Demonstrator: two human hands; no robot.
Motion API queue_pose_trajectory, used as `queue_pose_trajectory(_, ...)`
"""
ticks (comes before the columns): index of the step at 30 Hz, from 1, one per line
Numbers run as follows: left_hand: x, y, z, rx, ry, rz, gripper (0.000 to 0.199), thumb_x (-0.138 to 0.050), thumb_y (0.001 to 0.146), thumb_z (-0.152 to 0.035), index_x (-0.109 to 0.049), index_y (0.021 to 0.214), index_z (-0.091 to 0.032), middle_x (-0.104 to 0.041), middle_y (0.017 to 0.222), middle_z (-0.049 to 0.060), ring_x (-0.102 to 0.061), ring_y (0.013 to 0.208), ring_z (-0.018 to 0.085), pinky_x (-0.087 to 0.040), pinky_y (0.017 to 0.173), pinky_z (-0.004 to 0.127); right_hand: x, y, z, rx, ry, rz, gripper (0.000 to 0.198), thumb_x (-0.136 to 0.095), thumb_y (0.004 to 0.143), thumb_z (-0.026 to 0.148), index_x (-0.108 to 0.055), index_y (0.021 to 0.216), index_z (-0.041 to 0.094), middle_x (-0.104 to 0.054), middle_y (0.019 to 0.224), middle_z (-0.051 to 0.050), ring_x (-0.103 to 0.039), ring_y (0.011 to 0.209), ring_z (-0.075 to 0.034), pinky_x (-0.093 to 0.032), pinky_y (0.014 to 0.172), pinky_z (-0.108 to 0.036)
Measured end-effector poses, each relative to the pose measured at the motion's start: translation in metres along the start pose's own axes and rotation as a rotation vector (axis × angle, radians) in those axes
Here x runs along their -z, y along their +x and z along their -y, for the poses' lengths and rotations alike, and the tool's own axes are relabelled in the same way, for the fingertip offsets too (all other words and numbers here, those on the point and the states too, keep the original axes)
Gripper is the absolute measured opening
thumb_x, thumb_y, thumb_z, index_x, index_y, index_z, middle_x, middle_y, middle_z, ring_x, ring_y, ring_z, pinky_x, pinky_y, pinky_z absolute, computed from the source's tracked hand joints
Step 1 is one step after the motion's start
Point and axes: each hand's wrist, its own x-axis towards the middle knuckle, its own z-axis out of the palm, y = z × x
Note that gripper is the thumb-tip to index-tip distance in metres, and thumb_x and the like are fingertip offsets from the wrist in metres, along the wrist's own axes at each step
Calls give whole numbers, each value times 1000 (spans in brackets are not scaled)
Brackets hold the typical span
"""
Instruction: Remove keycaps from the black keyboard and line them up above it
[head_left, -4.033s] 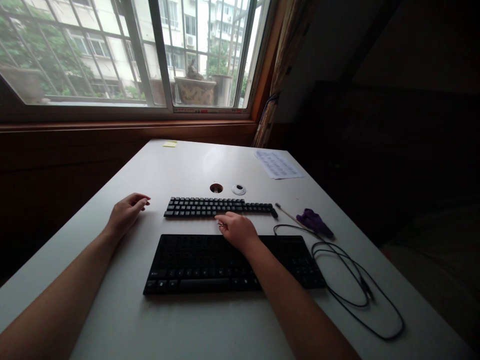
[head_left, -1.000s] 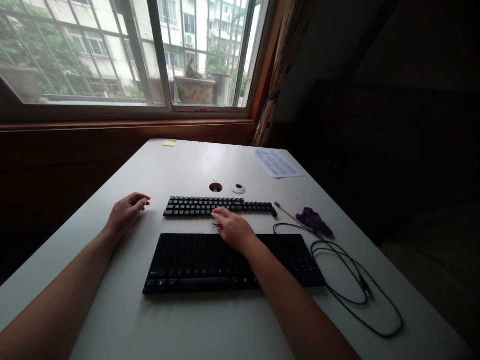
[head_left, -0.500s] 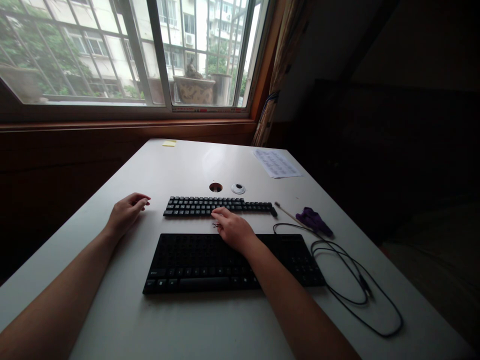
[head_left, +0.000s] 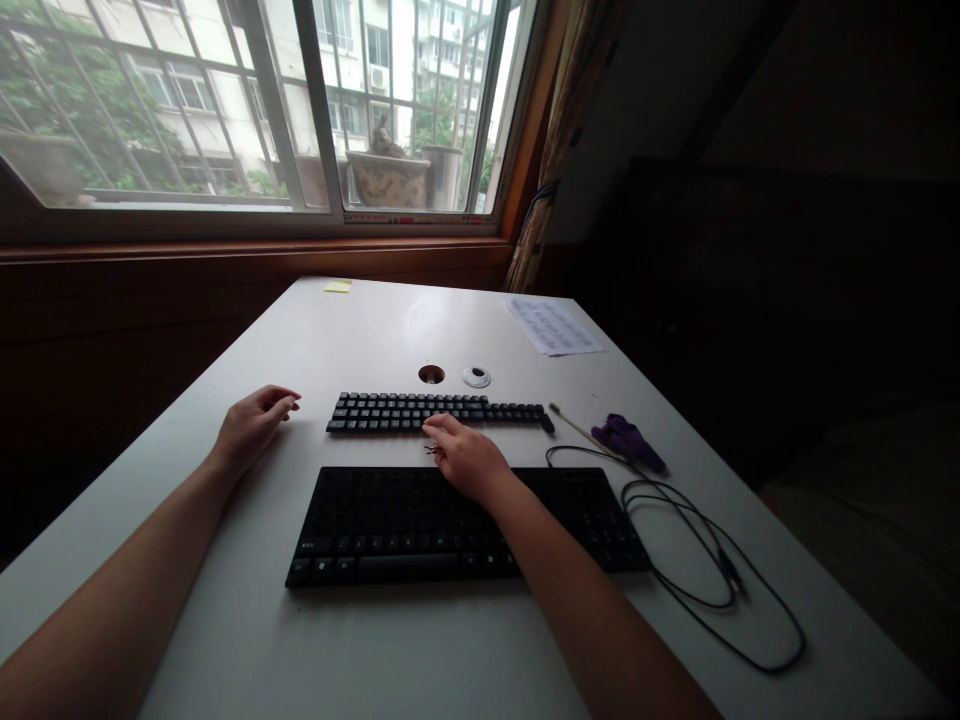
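A black keyboard (head_left: 412, 567) lies in front of me, its two lowest letter-side rows fitted with keycaps. Above them the bed looks bare and dark. Loose black keycaps (head_left: 375, 413) stand in neat rows on the table just behind it. My right hand (head_left: 472, 460) reaches over the keyboard with its fingers bent together, fingertips at the front row of these keycaps. Something small and dark shows under the fingers; its kind is unclear. Left of the rows, my left hand (head_left: 255, 425) rests on the table, fingers curled in toward the thumb, nothing visible in it.
A black cable (head_left: 757, 655) loops at the right. Beside it lie a purple cloth (head_left: 626, 440) and a thin brush-like stick (head_left: 577, 428). Farther back are a cable hole (head_left: 432, 375), its white cover (head_left: 476, 377), printed paper (head_left: 555, 328) and a yellow note (head_left: 338, 286).
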Motion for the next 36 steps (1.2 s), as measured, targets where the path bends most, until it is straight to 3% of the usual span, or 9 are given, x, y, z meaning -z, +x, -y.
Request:
queue_pose_trajectory(6, 0, 0, 0, 7, 4, -4, 35, -52, 82, -46, -69, 99, -20, -73, 89, 5, -67, 79, 22, -50, 77, 32, 2, -1, 2, -36, 6, -42, 49, -49, 87, 18, -54, 136, 24, -50, 144, -4, -59, 115, -21, -50, 97, -32)
queue_pose_trajectory(16, -1, 1, 3, -3, -16, -3, 34, -53, 82, -46, -68, 98, -20, -73, 88, 4, -66, 78, 21, -49, 75, 30, 17, -2, 5, -50, 169, -375, 30, -43, 96, 22, -65, 116, 18, -63, 120, -9, -61, 107, -19, -48, 97, -31)
queue_pose_trajectory(23, -1, 1, 4, -9, -22, -5, 36, -52, 81, -47, -68, 98, -19, -73, 89, 5, -67, 77, 21, -50, 75, 31, 32, -7, 8, -26, 247, -485, 28, -38, 100, 26, -64, 109, 20, -64, 109, -10, -59, 107, -21, -47, 99, -37)
queue_pose_trajectory(26, -2, 2, 6, -12, -18, -3, 38, -52, 81, -48, -69, 99, -19, -73, 89, 6, -67, 77, 21, -51, 74, 31, 28, -7, 2, -16, 233, -439, 27, -40, 100, 24, -65, 106, 19, -62, 106, -9, -60, 102, -19, -47, 96, -32)
queue_pose_trajectory(30, -1, 1, 6, -14, -6, -7, 38, -52, 81, -48, -69, 98, -19, -73, 89, 5, -67, 77, 21, -50, 74, 31, 14, -3, -7, -43, 140, -253, 28, -48, 94, 15, -67, 114, 22, -62, 102, -6, -61, 94, -17, -48, 89, -27)
queue_pose_trajectory(36, 0, -1, 1, -12, 0, -1, 35, -52, 82, -46, -69, 98, -20, -73, 87, 4, -67, 78, 21, -50, 74, 30, 7, -2, -7, -40, 3, -109, 27, -52, 92, 21, -71, 111, 27, -65, 99, -4, -62, 91, -17, -48, 84, -26)
